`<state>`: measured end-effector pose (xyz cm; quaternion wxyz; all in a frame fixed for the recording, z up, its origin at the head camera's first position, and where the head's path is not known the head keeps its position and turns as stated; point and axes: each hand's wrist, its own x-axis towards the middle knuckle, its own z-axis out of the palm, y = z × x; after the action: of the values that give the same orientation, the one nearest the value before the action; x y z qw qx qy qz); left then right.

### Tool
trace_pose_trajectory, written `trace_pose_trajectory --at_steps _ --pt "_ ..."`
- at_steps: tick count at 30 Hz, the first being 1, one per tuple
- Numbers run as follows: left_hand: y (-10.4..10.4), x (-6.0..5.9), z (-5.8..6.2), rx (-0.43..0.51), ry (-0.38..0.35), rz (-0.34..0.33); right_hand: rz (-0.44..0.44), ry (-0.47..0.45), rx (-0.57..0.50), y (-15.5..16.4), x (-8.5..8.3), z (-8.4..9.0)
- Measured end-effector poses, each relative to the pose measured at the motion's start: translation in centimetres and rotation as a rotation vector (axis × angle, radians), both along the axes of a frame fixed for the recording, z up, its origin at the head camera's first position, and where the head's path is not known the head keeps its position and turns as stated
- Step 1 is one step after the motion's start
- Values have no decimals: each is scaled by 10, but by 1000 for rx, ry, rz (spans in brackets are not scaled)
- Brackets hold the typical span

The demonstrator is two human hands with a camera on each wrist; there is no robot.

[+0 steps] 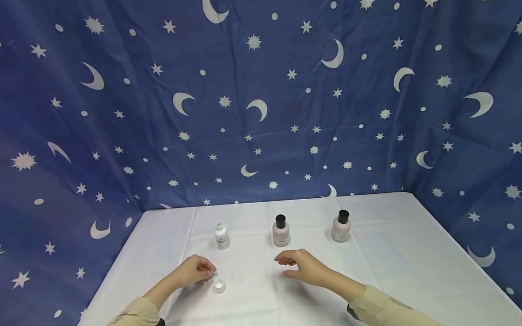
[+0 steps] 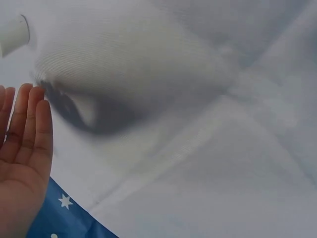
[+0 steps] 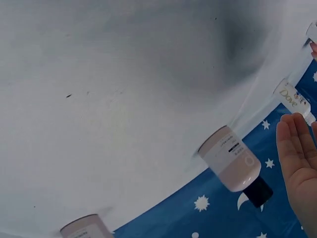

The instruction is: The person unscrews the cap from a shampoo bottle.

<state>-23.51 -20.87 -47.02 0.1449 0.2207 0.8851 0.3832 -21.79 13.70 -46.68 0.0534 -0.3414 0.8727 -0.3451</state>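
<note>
Nearest are the ends of two pale sleeves (image 1: pixel 130 320), arms reaching in over the white counter (image 1: pixel 250 312). The small white cap (image 1: pixel 220 286) lies on the counter by itself, just beside the left hand's fingertips, apparently hollow side up, which would let it sit steady on its flat top. The left hand (image 1: pixel 192 271) is loosely bent, with no grip visible on anything; whether thumb and fingertip meet is too small to tell. The right hand (image 1: pixel 307 268) is relaxed and empty, thumb apart from the fingers. The two hands are well apart.

Beyond them, three bottles stand upright on their bases in a spaced row, perhaps so each can be reached alone. The white bottle (image 1: pixel 222 237) at left has a bare neck, so the loose cap probably belongs to it. The middle pink bottle (image 1: pixel 281 235) and right pink bottle (image 1: pixel 340 230) wear black caps. Behind hangs a blue star-and-moon curtain (image 1: pixel 257 75).
</note>
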Motion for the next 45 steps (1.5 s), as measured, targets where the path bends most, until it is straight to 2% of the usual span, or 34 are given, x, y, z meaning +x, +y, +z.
trace_pose_trajectory --at_steps 6,9,16,24,30,32,36,40,45 --pt "18 -5 -3 -24 99 52 -46 -19 -42 16 10 4" --pt "27 -11 -1 -3 112 54 -65 -14 -64 23 14 4" --pt "52 -30 14 51 167 38 -127 -8 -98 38 16 4" --pt "91 -42 28 45 240 96 -186 11 -106 53 13 -1" --pt "109 -48 27 97 219 149 -247 -5 -163 47 2 -9" --pt "114 -51 27 113 199 190 -247 -17 -182 41 -5 -10" --pt "127 -59 27 163 172 224 -248 2 -202 31 -15 -10" --pt "140 -63 28 205 180 234 -255 13 -207 30 -23 -12" --pt "156 -68 30 234 213 207 -276 24 -196 35 -33 -18"
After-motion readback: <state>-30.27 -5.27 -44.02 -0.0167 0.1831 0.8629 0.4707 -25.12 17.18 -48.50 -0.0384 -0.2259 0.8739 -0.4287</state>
